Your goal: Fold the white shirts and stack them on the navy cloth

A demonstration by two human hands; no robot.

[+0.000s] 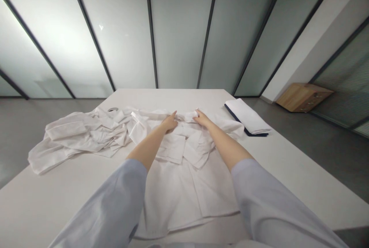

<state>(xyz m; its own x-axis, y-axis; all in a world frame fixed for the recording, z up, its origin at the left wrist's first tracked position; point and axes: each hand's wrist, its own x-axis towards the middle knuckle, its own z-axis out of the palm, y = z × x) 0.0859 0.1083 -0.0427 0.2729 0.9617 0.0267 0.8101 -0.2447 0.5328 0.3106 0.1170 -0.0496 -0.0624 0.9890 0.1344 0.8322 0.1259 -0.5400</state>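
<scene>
A white coat (175,186) lies spread on the table, its collar toward the far side and its hem toward me. Two wide lapels fold open on its front. My left hand (170,122) is closed on the left part of the collar, with the fingertips partly hidden. At the right part of the collar, my right hand (202,119) pinches the cloth between thumb and fingers. Both forearms reach over the coat and cover some of its sides.
Crumpled white garments (83,131) lie in a heap on the left, touching the coat's side. A folded white cloth (248,116) rests on a dark folded one at the table's (291,179) right edge. A wooden cabinet (302,96) stands beyond, by frosted glass panels (178,29).
</scene>
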